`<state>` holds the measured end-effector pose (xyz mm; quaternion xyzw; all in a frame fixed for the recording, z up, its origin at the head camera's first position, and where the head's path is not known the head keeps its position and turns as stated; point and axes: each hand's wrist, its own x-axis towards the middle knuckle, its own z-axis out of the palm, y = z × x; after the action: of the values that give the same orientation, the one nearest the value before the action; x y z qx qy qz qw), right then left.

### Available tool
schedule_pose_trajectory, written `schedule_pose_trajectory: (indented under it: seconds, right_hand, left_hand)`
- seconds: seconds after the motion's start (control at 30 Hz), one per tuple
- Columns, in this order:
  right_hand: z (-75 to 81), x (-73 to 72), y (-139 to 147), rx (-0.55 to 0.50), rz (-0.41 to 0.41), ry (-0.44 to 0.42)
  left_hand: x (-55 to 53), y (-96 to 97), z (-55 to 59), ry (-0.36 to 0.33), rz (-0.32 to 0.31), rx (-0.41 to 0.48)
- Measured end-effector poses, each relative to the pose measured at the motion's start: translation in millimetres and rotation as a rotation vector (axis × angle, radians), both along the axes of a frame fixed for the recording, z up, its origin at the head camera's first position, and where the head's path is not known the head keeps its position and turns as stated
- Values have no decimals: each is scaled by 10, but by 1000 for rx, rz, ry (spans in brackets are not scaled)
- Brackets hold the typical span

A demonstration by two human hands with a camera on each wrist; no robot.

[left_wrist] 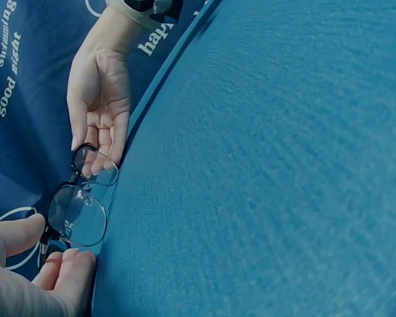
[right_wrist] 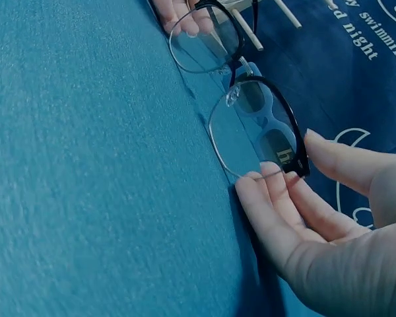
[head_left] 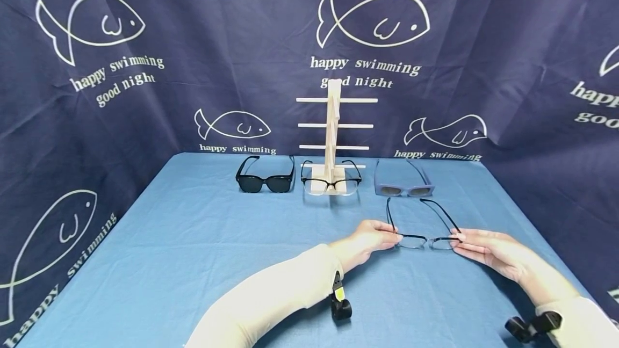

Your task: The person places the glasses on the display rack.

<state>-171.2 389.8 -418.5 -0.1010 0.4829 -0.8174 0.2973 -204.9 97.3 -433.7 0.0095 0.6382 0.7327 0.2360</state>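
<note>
Both hands hold one pair of black half-rim eyeglasses (head_left: pixel 411 237) with clear lenses, its temples unfolded and pointing away. My left hand (head_left: pixel 371 238) pinches the frame's left corner, where the temple meets the front. At the opposite corner, my right hand (head_left: pixel 488 248) grips the frame between thumb and fingers. In the right wrist view, the thumb lies against the black upper rim and the fingertips (right_wrist: pixel 249 181) are under the lens (right_wrist: pixel 251 132). The left wrist view shows the left thumb (left_wrist: pixel 28 231) and fingers on either side of the corner hinge.
Behind stands a wooden display rack (head_left: pixel 332 122) with several horizontal rods. Black sunglasses (head_left: pixel 265 182), another pair of half-rim eyeglasses (head_left: pixel 331 182) and blue-framed sunglasses (head_left: pixel 405 190) sit in a row on the blue cloth-covered table (head_left: pixel 193 262). A navy fish-print curtain (head_left: pixel 271 69) surrounds the back and sides.
</note>
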Motion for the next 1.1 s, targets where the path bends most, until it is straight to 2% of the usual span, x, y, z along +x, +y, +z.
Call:
schedule_pose_trajectory:
  seconds: [0.3,0.6,0.8,1.1]
  right_hand:
    - [-61,8,16,22,91,21]
    - [-78,-3,9,-12,132,60]
    - [-66,19,9,-5,97,81]
    - [0,49,-41,-19,22,103]
  left_hand:
    - [-2,-31,-23,19,-3,28]
    - [-15,-41,-25,8,20,43]
    - [-19,-38,33,12,28,61]
    - [-6,-63,81,26,57,136]
